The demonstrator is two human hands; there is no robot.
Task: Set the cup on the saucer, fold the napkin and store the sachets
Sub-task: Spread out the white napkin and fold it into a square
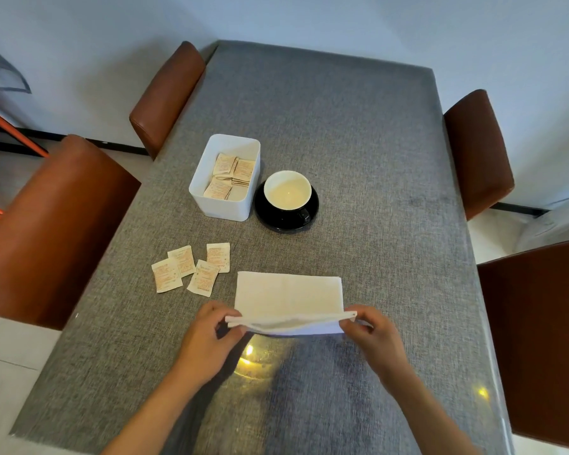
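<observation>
Single head-worn wide-angle view, looking forward and steeply down along the table, hands nearest the lens

A grey cloth covered the table. Brown chairs stood on both sides. The wall was pale blue, and the floor had light tiles.

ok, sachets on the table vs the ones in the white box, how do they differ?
The table sachets number four, lying flat and loosely spread on the grey cloth, two of them overlapping; the box sachets are piled on one another inside the white box. The table sachets sit nearer the napkin; the box sachets sit beside the cup. Both look like the same beige printed packets.
</observation>
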